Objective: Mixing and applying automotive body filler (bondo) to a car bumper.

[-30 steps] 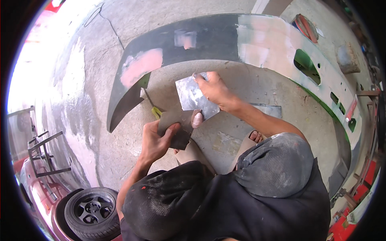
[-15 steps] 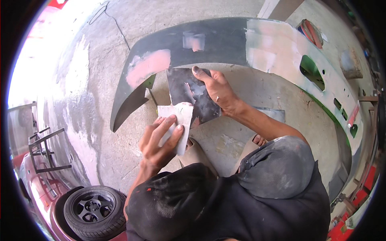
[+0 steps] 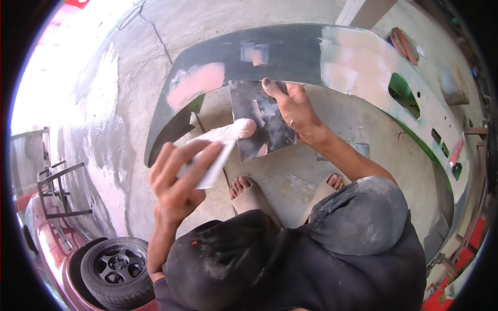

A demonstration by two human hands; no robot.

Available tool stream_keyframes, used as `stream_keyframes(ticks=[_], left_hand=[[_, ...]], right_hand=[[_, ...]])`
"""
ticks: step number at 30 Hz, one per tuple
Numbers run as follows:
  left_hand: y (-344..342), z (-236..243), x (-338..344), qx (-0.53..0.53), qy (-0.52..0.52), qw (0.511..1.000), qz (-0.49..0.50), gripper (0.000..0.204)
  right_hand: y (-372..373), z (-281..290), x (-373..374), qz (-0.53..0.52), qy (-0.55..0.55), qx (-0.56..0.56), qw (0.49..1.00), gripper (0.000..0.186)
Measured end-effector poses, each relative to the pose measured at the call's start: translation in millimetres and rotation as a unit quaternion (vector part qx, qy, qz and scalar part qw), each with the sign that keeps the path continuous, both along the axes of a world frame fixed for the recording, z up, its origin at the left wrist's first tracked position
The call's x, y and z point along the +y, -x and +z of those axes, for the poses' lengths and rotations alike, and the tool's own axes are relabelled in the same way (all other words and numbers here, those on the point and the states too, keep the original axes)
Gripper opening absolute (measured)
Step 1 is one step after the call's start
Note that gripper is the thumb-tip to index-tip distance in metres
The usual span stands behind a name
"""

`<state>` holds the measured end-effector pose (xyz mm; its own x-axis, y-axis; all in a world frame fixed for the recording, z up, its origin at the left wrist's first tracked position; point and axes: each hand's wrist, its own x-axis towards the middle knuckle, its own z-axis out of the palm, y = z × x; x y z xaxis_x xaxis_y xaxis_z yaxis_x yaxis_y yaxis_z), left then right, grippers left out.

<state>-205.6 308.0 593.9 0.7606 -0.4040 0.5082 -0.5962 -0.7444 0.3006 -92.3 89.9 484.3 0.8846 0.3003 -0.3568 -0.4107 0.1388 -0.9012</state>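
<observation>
My left hand (image 3: 179, 186) pinches a white flat spreader (image 3: 211, 168), tilted, with a lump of pink filler (image 3: 245, 128) along its far edge. That lump lies over the left part of a dark square board (image 3: 245, 98); whether it touches the board cannot be made out. The board is gripped at its right side by my right hand (image 3: 298, 111), thumb on top. Smears of pink and grey filler mark its face. Just beyond the board curves a dark grey bumper-like car panel (image 3: 290, 49) with pink filler patches (image 3: 199, 85) and a pale right section.
A car wheel (image 3: 116, 269) lies at the lower left, next to a dark metal frame (image 3: 65, 192). At the far right stands a round tin (image 3: 402, 45) near a post (image 3: 363, 11). My sandalled feet (image 3: 249, 197) rest on the concrete floor (image 3: 295, 186).
My left hand has moved left, and the spreader has swung from upright to a slant, carrying a larger visible lump of filler. The board and right hand have shifted slightly right and away.
</observation>
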Motion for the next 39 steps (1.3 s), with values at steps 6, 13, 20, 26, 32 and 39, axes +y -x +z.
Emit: stream_keyframes(ticks=[6,13,20,26,32,39], left_hand=[[12.6,-12.8,-8.1,0.016,-0.16,0.986,-0.049,0.04],[7.2,-1.4,-14.9,0.131,-0.075,0.988,-0.045,0.044],[-25.5,1.6,-7.9,0.207,0.05,0.977,0.022,0.035],[-17.6,-8.7,-14.6,0.352,0.123,0.928,-0.018,0.025],[2.3,-18.5,-11.9,0.437,0.168,0.884,-0.006,0.014],[22.0,-17.3,-2.9,0.22,0.296,0.929,0.028,0.021]], right_hand=[[9.6,11.1,10.9,-0.026,0.053,-0.125,0.99,0.044],[13.1,20.4,6.8,0.018,0.165,-0.174,0.971,0.052],[15.5,26.1,8.0,0.095,0.195,-0.169,0.961,0.056],[13.9,23.5,2.5,0.092,0.175,-0.142,0.97,0.052],[10.4,-3.2,7.4,0.066,0.165,-0.089,0.98,0.049],[9.9,13.2,9.8,0.072,0.02,-0.007,0.997,0.033]])
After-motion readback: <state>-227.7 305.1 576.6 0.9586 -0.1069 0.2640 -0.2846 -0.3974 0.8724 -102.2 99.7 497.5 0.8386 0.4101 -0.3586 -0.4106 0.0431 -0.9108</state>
